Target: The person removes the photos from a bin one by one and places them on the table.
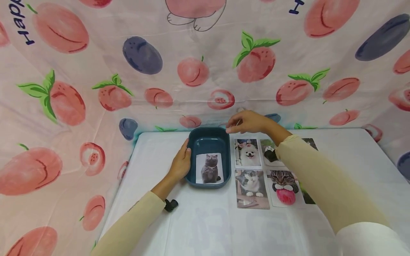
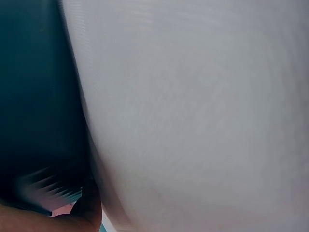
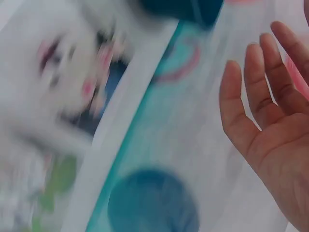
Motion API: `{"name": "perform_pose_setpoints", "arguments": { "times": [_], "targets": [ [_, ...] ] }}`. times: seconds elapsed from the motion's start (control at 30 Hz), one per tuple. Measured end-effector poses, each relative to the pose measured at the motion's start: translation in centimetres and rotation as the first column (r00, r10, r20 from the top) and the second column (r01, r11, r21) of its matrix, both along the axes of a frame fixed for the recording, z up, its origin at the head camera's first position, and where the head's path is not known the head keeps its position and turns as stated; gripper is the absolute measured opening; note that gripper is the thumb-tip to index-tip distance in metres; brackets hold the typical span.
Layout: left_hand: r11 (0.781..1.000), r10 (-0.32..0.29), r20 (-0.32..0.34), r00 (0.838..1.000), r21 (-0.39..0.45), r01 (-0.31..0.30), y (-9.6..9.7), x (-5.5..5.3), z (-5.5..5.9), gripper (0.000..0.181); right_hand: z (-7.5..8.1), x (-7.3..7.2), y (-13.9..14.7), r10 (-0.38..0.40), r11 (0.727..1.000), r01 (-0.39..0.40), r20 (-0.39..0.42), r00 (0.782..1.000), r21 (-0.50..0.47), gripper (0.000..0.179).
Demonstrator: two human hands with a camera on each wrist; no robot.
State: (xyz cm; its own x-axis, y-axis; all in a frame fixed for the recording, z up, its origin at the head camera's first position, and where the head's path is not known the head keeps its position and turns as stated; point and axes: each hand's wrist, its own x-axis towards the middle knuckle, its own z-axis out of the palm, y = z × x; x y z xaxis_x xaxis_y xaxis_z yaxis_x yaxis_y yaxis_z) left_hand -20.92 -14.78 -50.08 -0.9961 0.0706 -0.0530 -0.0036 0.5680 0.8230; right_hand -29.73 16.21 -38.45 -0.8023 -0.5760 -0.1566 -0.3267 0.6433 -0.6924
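Observation:
A dark blue plastic box (image 1: 208, 131) sits on the white table with a grey cat photo card (image 1: 209, 168) lying in its near half. My left hand (image 1: 180, 161) holds the box's left side, thumb at the rim; the left wrist view shows part of that hand (image 2: 87, 212) low against the dark wall. Over the far right corner of the box hovers my right hand (image 1: 246, 122), holding nothing. Its fingers (image 3: 260, 84) are spread loosely in the right wrist view. Below and beside it lies a white dog photo card (image 1: 249, 153).
Right of the box, several animal cards lie in rows, including a kitten card (image 1: 252, 188) and a cat card with a pink ball (image 1: 285, 188). My right forearm partly covers the right-hand cards. A fruit-print cloth (image 1: 192, 73) hangs behind the table (image 1: 205, 227).

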Motion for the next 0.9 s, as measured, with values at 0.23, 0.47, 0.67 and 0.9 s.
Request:
{"name": "perform_pose_setpoints", "arguments": {
  "times": [0.23, 0.47, 0.67, 0.9],
  "targets": [
    [1.000, -0.003, 0.015, 1.000, -0.005, 0.003, 0.0, 0.0, 0.0, 0.054, -1.0, 0.1, -6.9, 0.079, 0.996, -0.084, 0.144, 0.986, 0.030, 0.045],
    [1.000, -0.015, 0.014, 1.000, 0.004, 0.015, 0.0, -0.1, 0.0, 0.054, -2.5, 0.1, -10.8, 0.028, 0.991, -0.053, 0.190, 0.981, 0.125, 0.048],
    [1.000, -0.023, 0.003, 1.000, 0.017, 0.022, -0.1, -0.3, -0.1, 0.054, -3.5, 0.0, -12.4, -0.026, 0.969, -0.020, 0.182, 0.983, 0.246, 0.044],
    [0.999, -0.025, 0.006, 1.000, 0.025, 0.025, -0.1, -0.2, 0.1, 0.054, -4.3, -0.2, -13.6, 0.009, 0.941, -0.070, 0.182, 0.983, 0.330, 0.042]
  ]
}}
